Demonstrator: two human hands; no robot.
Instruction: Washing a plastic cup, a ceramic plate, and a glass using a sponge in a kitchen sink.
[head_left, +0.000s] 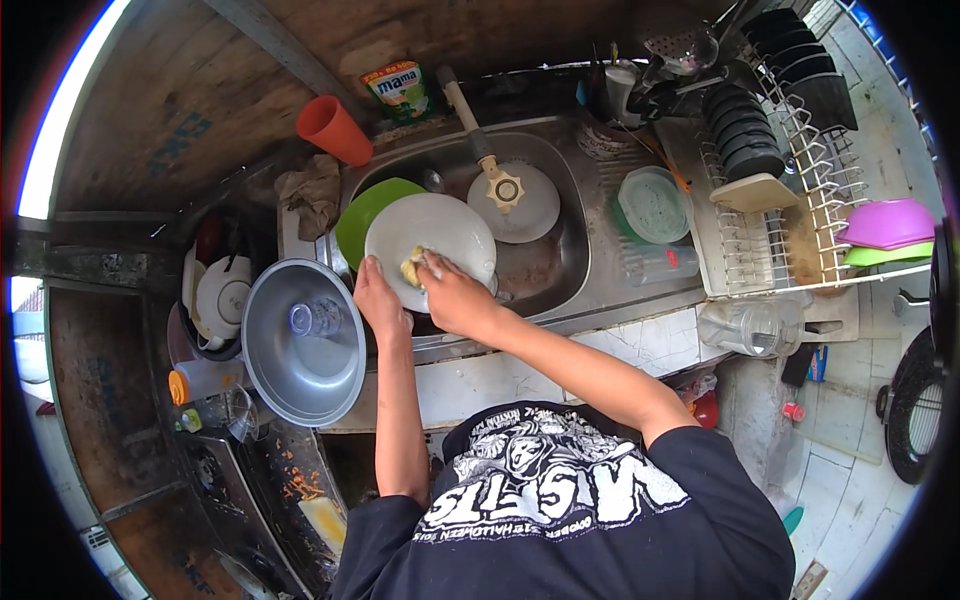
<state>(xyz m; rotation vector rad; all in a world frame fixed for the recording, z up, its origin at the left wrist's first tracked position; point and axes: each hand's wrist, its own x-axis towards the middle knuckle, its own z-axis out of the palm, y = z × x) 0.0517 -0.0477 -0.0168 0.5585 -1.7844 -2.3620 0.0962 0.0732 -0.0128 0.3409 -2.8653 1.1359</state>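
Over the left part of the metal sink (575, 250), a white plate (440, 222) is tilted toward me. My left hand (380, 298) grips its lower left rim, fingers passing out of sight beneath it. A yellow sponge (411, 266) is pressed on the plate's face by my right hand (452, 296), whose fingers are closed around it. Behind the plate a green plate (372, 215) shows in part. Another white plate (535, 205) lies in the basin under the faucet (484, 160).
Left of the sink stands a grey basin (345, 385) with a clear cup (316, 318) in it. An orange cup (335, 130) and a detergent pouch (398, 92) stand behind. At the right are a green-tinted container (652, 205) and a dish rack (800, 215) with bowls. A stove (235, 500) sits lower left.
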